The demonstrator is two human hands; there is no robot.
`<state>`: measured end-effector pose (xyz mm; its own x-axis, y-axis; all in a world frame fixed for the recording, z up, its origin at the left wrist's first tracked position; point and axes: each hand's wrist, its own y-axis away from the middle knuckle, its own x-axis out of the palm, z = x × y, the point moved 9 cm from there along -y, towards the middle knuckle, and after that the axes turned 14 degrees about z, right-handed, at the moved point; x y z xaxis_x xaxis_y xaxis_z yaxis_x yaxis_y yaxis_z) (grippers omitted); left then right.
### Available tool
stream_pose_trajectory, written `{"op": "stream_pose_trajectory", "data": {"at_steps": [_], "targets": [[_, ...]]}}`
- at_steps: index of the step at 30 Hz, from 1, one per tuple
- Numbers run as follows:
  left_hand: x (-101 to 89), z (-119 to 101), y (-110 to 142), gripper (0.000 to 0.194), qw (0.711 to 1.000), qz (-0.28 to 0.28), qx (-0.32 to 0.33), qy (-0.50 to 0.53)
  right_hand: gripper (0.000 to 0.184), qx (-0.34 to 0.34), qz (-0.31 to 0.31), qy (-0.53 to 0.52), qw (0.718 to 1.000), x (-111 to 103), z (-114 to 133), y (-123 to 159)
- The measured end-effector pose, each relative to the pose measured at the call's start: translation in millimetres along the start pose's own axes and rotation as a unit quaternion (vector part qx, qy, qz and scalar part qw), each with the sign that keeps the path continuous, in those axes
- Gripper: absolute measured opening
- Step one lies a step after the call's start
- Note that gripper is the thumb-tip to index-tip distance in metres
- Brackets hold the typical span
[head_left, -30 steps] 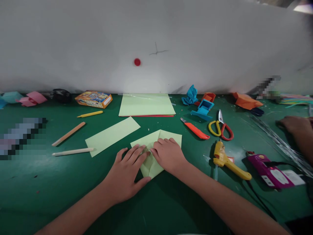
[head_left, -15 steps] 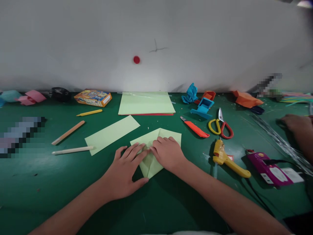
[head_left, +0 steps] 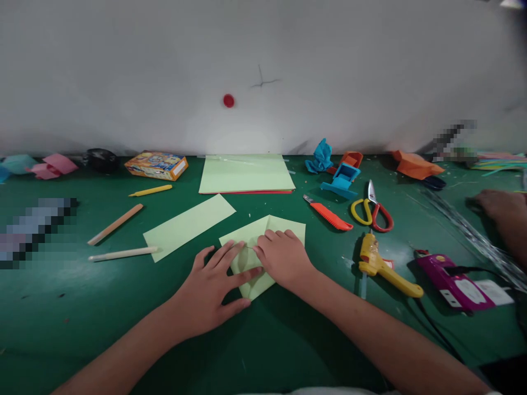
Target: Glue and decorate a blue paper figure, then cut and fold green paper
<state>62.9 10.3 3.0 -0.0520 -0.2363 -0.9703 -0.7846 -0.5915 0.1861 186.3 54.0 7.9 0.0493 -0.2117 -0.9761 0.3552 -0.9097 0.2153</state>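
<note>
A folded light green sheet of paper point(head_left: 257, 233) lies on the green table, with crease lines running through its middle and lower point. My left hand point(head_left: 209, 292) rests flat on the paper's left side, fingers spread and the index finger reaching across the lower flap. On the right half, my right hand point(head_left: 285, 260) presses down with its fingers curled in and its thumb at a fold near the centre. Part of the paper is hidden under both hands. A cut strip of light green paper point(head_left: 187, 227) lies just to the left.
A stack of light green sheets point(head_left: 247, 174) sits at the back. To the right are a utility knife point(head_left: 330, 215), scissors point(head_left: 371, 209), a glue gun point(head_left: 385, 269) and a purple device point(head_left: 455, 282). Pens point(head_left: 117, 224) and an orange box point(head_left: 157, 165) lie left. Another person's hand point(head_left: 500, 211) is far right.
My left index finger has moved down and right, from the fold by my right thumb onto the lower flap. My right hand stays in place.
</note>
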Motion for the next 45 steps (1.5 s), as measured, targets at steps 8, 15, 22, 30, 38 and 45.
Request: {"op": "stream_pose_trajectory", "data": {"at_steps": [8, 15, 22, 30, 38, 45], "targets": [[-0.4, 0.4, 0.8, 0.051, 1.000, 0.005, -0.002, 0.004, 0.034, 0.007, -0.021, 0.013, 1.000, -1.1, -0.5, 2.3], [4.1, 2.3, -1.5, 0.047, 1.000, 0.025, -0.017, 0.007, 0.035, 0.004, -0.041, 0.024, 0.999, -3.7, 1.7, 4.2], [2.7, 2.9, -1.4, 0.050, 1.000, -0.004, -0.013, 0.006, 0.035, 0.002, -0.053, 0.025, 0.998, -3.3, 0.7, 4.4], [5.4, 4.3, -2.3, 0.055, 0.999, 0.022, -0.027, 0.008, 0.034, -0.003, -0.068, 0.017, 0.998, -4.7, 1.2, 5.0], [3.2, 6.1, -2.4, 0.055, 0.999, 0.010, -0.032, 0.022, 0.031, -0.065, -0.106, -0.050, 0.991, -34.8, -32.4, 18.0], [3.0, 7.9, -3.5, 0.059, 0.999, 0.009, -0.044, 0.030, 0.029, -0.259, -0.025, -0.072, 0.963, -25.6, 7.6, 66.0]]}}
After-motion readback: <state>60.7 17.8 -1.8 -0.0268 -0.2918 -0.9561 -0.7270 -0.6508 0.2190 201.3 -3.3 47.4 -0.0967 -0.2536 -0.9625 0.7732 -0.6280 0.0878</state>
